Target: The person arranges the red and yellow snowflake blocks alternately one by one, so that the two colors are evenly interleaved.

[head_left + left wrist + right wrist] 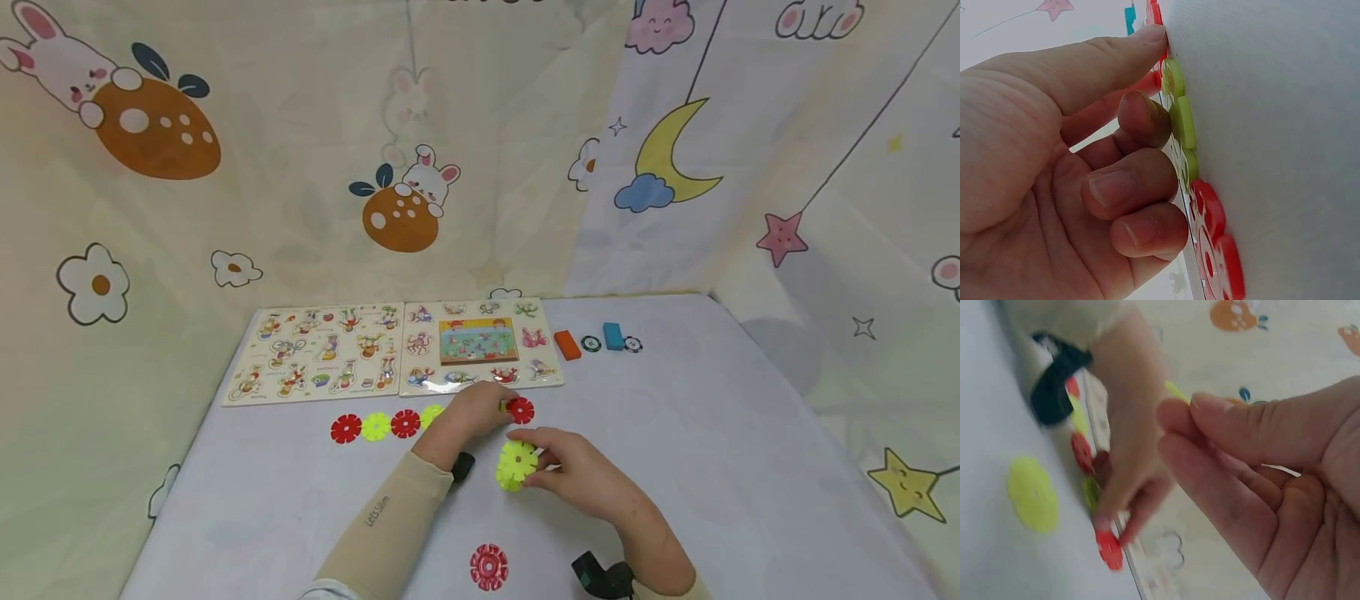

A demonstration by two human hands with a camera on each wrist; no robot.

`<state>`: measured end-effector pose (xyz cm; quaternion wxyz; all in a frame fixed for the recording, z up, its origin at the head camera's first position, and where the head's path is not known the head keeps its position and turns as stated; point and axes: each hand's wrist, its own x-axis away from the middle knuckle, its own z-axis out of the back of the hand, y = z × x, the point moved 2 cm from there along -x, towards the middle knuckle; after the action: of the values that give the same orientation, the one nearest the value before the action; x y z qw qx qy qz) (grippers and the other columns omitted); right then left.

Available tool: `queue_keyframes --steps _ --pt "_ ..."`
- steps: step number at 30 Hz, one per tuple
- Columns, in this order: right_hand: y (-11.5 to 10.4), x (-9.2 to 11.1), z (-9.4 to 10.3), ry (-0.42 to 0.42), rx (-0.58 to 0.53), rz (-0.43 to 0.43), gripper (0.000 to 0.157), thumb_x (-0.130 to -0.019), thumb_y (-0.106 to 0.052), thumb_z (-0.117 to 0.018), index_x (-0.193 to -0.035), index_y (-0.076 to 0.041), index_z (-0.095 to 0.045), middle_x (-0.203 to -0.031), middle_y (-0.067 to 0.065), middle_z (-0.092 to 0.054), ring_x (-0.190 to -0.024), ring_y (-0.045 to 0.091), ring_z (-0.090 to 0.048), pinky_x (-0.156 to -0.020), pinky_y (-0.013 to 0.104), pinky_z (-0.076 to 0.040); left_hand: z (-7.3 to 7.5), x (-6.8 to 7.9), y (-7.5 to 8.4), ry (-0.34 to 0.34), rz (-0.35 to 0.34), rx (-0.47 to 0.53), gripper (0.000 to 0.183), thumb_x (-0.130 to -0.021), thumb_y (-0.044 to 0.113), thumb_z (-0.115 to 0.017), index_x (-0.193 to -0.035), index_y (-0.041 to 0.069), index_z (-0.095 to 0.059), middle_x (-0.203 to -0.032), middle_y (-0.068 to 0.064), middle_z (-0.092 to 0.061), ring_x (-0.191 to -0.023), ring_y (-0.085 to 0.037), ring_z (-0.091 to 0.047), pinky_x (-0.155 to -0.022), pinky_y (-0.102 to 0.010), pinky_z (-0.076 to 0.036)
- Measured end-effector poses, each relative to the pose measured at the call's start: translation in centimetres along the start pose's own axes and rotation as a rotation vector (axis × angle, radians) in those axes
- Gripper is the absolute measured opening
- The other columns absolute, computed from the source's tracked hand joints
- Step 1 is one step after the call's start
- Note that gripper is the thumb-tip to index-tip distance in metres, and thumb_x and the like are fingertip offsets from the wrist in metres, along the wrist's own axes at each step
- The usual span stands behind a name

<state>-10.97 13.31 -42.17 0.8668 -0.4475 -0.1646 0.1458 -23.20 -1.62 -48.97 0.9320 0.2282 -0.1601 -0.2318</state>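
Note:
A row of red and yellow-green flower-shaped discs lies on the table, starting with a red disc [346,428] at the left. My left hand [480,408] reaches over the row and covers part of it. Its thumb and index finger pinch the red flower disc [521,410] at the right end; the other fingers curl close to a yellow-green disc [1186,122]. My right hand [573,467] pinches a yellow-green flower disc [519,457], seen edge-on in the right wrist view. Another yellow-green disc [1034,494] lies on the table below it.
A patterned red disc [489,567] lies near the front. Two picture puzzle boards [315,354] stretch along the back left. At the back right are an orange block [567,345], a blue block [613,336] and two round black-and-white pieces [591,343]. A printed cloth hangs behind.

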Motion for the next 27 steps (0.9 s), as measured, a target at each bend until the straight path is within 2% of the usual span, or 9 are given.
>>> queue_keyframes --steps 4,8,12,17,22,27 --pt "1.8 -1.0 1.7 0.180 0.100 -0.129 0.056 -0.078 -0.010 -0.076 -0.128 -0.025 -0.059 -0.113 -0.003 -0.060 -0.085 0.014 -0.056 -0.067 0.025 -0.051 0.1 -0.1 0.0 0.005 -0.015 -0.006 0.037 -0.087 0.027 -0.068 -0.124 0.021 -0.064 -0.116 0.005 -0.063 -0.097 -0.012 -0.055 -0.088 -0.033 -0.046" --pt "3.8 -2.5 2.8 0.274 0.158 -0.233 0.054 -0.079 -0.013 -0.077 -0.129 -0.022 -0.058 -0.107 -0.001 -0.060 -0.083 0.016 -0.054 -0.064 0.025 -0.050 0.1 -0.2 -0.1 0.010 -0.023 -0.006 0.036 -0.088 0.024 -0.067 -0.124 0.020 -0.064 -0.118 0.004 -0.063 -0.101 -0.013 -0.055 -0.091 -0.035 -0.045" --pt "6.0 -4.2 3.5 0.293 0.200 -0.292 0.056 -0.079 -0.019 -0.077 -0.131 -0.018 -0.056 -0.105 0.004 -0.058 -0.083 0.019 -0.052 -0.063 0.026 -0.050 0.1 -0.1 -0.3 0.008 -0.024 -0.004 0.036 -0.089 0.023 -0.066 -0.124 0.020 -0.064 -0.117 0.004 -0.063 -0.101 -0.012 -0.056 -0.090 -0.034 -0.045" --pt "8.1 -5.9 3.6 0.299 0.184 -0.360 0.056 -0.078 -0.021 -0.078 -0.130 -0.019 -0.057 -0.103 0.005 -0.058 -0.089 0.022 -0.052 -0.071 0.030 -0.051 0.0 0.0 -0.2 -0.002 -0.016 0.002 0.037 -0.089 0.024 -0.066 -0.125 0.020 -0.063 -0.117 0.005 -0.063 -0.095 -0.010 -0.054 -0.088 -0.032 -0.046" --pt "9.1 -7.0 3.3 0.295 0.159 -0.382 0.055 -0.077 -0.022 -0.079 -0.128 -0.017 -0.058 -0.103 0.006 -0.059 -0.092 0.024 -0.052 -0.078 0.036 -0.050 0.0 0.1 -0.2 -0.008 -0.014 0.008 0.037 -0.089 0.024 -0.066 -0.125 0.020 -0.063 -0.117 0.004 -0.063 -0.095 -0.010 -0.054 -0.089 -0.033 -0.046" --pt "9.5 -7.4 2.9 0.289 0.171 -0.395 0.057 -0.077 -0.027 -0.079 -0.128 -0.015 -0.057 -0.103 0.006 -0.057 -0.093 0.024 -0.050 -0.077 0.035 -0.049 0.0 0.1 -0.1 -0.005 -0.011 -0.004 0.036 -0.090 0.023 -0.065 -0.126 0.020 -0.063 -0.117 0.004 -0.063 -0.097 -0.012 -0.054 -0.090 -0.034 -0.045"
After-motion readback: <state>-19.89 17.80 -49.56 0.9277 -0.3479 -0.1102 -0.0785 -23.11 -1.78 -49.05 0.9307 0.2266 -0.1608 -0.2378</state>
